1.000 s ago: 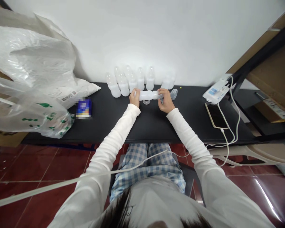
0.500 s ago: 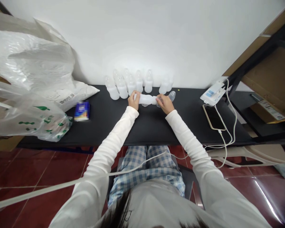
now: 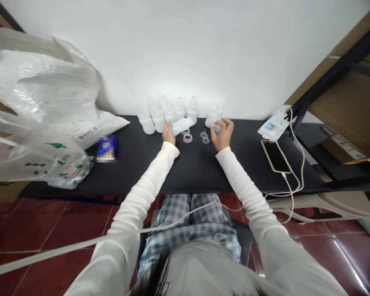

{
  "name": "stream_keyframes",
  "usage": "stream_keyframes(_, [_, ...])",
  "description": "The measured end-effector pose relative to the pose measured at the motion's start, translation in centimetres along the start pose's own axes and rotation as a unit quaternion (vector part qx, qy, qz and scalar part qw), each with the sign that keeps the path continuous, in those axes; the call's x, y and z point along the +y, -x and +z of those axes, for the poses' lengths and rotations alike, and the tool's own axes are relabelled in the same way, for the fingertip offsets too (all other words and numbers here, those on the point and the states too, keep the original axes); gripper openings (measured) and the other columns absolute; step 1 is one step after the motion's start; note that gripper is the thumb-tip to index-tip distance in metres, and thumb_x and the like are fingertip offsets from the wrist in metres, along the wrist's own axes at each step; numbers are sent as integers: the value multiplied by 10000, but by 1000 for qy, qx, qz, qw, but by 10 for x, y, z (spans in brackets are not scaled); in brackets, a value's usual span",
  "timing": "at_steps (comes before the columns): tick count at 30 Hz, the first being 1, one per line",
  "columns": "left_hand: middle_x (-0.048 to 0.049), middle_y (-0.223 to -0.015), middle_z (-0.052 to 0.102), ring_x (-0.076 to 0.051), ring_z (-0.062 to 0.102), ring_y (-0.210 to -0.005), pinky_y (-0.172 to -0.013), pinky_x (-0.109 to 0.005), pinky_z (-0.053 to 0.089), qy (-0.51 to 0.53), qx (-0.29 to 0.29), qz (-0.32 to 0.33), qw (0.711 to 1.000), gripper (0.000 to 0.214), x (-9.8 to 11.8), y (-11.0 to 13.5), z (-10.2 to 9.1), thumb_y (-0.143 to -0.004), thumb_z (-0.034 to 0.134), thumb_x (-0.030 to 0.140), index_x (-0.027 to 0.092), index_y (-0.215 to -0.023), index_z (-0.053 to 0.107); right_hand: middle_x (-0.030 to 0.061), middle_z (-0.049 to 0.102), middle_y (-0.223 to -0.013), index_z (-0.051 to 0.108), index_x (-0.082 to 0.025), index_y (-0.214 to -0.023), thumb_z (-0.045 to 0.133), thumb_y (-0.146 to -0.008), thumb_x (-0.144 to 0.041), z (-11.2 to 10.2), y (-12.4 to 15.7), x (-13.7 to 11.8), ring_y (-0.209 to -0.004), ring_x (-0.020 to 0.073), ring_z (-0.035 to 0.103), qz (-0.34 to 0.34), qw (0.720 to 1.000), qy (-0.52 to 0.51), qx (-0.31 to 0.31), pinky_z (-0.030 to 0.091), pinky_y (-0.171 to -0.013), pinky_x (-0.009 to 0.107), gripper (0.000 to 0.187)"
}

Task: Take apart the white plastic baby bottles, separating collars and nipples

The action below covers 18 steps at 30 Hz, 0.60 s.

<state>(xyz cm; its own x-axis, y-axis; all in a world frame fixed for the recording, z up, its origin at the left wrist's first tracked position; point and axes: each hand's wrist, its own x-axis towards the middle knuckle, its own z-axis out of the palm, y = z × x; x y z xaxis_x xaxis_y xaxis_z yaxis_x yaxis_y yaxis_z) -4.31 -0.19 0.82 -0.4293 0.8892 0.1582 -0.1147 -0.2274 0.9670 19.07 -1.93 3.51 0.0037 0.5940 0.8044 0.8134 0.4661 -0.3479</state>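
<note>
holding a bottle, left hand sits right of a blurred-label box.

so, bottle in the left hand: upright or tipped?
Tipped: the bottle lies nearly sideways in the left hand, its free end pointing right.

Your single camera, worn on your head, looks forward and steeply down, close above your checked trousers and across the black table to the white wall at its far edge.
</note>
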Motion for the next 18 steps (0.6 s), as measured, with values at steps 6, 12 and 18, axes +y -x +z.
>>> stream_keyframes(6, [-31,-837,607,-124,589,-677,-480,-224,405,30,10,-11,999,665,0,-3,6,-687,670,791,196,-968,570,115,552,-1077,522,-168,-1134,524,-920,-559,-10,-5,18,-1047,261,580,117,981,-27,155,461,-973,513,446])
stream_keyframes(12, [-96,-1123,624,-204,684,-1004,-832,-318,575,25,-94,46,994,737,-6,-1,10,-604,842,633,221,-1110,500,48,620,-902,510,-210,-981,370,-966,-582,-1,1,28,-824,198,618,237,946,-87,202,498,-842,400,397])
stream_keyframes(18, [-122,-1285,594,-216,667,-1085,-963,-378,541,-133,-128,116,976,609,9,2,20,-701,835,341,224,-1181,478,27,619,-846,499,-218,-917,373,-953,-552,3,0,27,-795,180,605,304,918,-114,226,487,-800,345,359])
